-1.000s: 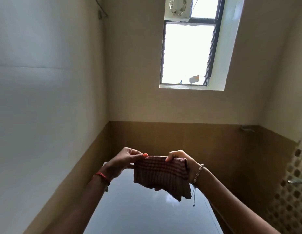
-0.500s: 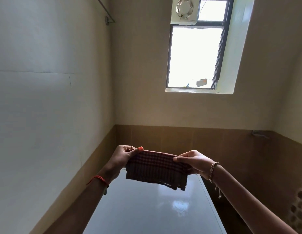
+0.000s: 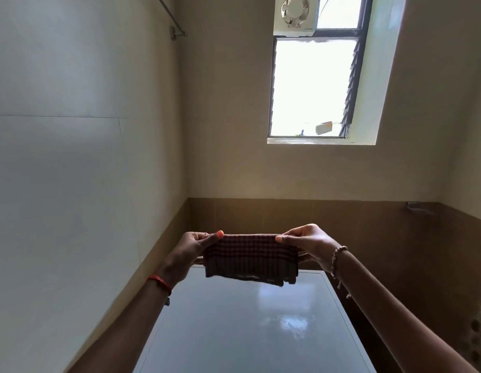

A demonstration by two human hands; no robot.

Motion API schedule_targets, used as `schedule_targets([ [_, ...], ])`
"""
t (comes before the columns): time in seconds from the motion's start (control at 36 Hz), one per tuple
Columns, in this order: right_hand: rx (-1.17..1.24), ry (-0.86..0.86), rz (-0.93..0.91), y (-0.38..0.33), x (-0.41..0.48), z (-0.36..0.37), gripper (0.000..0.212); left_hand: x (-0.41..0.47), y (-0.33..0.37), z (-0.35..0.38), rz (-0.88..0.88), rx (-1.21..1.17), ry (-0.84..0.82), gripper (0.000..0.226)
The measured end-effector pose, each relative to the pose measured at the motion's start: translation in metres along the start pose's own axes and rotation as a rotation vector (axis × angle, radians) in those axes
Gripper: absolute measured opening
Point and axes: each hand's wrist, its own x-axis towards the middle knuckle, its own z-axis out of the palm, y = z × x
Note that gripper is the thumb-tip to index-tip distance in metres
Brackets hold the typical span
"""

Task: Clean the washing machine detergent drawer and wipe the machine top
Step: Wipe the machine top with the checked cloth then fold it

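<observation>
- While thumb and fingers pinch its upper corners, the left hand (image 3: 191,254) and right hand (image 3: 312,246) hold a dark checked woven cloth (image 3: 250,257) stretched between them.
- It hangs over the far edge of the glossy, flat machine top (image 3: 247,332).
- Walls run close along the top's left and far edges.

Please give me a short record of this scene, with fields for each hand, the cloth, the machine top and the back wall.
left hand: pinches the left end of the cloth
right hand: pinches the right end of the cloth
cloth: dark, checked, folded; stretched between both hands, lower edge hanging free
machine top: glossy, below the cloth, reflects light
back wall: window high up, fan at its upper left corner
detergent drawer: not in view
</observation>
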Motion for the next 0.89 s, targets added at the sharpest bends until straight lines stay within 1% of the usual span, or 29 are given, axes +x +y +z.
schedule_targets([
  [0.06,0.069,0.002,0.014,-0.002,-0.001,0.002,0.023,-0.002,0.002,0.0,0.006,-0.04,-0.023,0.085],
  [0.08,0.087,0.011,0.021,-0.003,-0.001,0.003,0.024,-0.004,0.005,0.001,0.012,-0.048,-0.046,0.079],
  [0.14,0.121,0.037,0.041,-0.004,-0.001,0.006,0.027,-0.007,0.01,0.006,0.01,-0.07,-0.09,0.054],
  [0.17,0.148,0.047,0.052,-0.005,-0.002,0.007,0.027,-0.007,0.012,0.009,0.001,-0.082,-0.103,0.046],
  [0.25,0.238,0.075,0.098,-0.007,-0.006,0.004,0.022,-0.006,0.02,0.014,-0.051,-0.088,-0.147,0.044],
  [0.33,0.336,0.06,0.197,-0.009,-0.016,-0.005,0.021,-0.001,0.026,0.02,-0.139,-0.117,-0.169,0.044],
  [0.42,0.441,0.037,0.311,-0.01,-0.03,-0.018,0.019,0.004,0.032,0.031,-0.242,-0.188,-0.186,0.039],
  [0.47,0.499,0.018,0.346,-0.009,-0.042,-0.027,0.016,0.005,0.034,0.041,-0.275,-0.22,-0.236,0.033],
  [0.53,0.521,0.042,0.346,-0.003,-0.054,-0.038,0.036,0.006,0.035,0.054,-0.283,-0.266,-0.299,0.031],
  [0.56,0.525,0.081,0.352,0.0,-0.061,-0.043,0.041,0.007,0.035,0.061,-0.283,-0.297,-0.335,0.029],
  [0.61,0.54,0.165,0.366,0.009,-0.076,-0.055,0.045,0.006,0.034,0.078,-0.293,-0.349,-0.403,0.017],
  [0.64,0.552,0.198,0.372,0.014,-0.084,-0.061,0.046,0.006,0.033,0.086,-0.305,-0.367,-0.437,0.015],
  [0.69,0.577,0.258,0.385,0.021,-0.102,-0.073,0.038,0.008,0.03,0.107,-0.341,-0.392,-0.495,0.022],
  [0.72,0.599,0.281,0.39,0.025,-0.111,-0.078,0.029,0.008,0.029,0.118,-0.364,-0.397,-0.516,0.023],
  [0.78,0.659,0.34,0.401,0.033,-0.128,-0.091,0.012,0.007,0.027,0.142,-0.408,-0.394,-0.545,0.016],
  [0.83,0.689,0.397,0.406,0.044,-0.143,-0.105,0.013,0.004,0.026,0.168,-0.437,-0.387,-0.565,0.009],
  [0.89,0.699,0.445,0.41,0.054,-0.158,-0.119,0.013,0.003,0.024,0.193,-0.454,-0.398,-0.603,0.008],
])
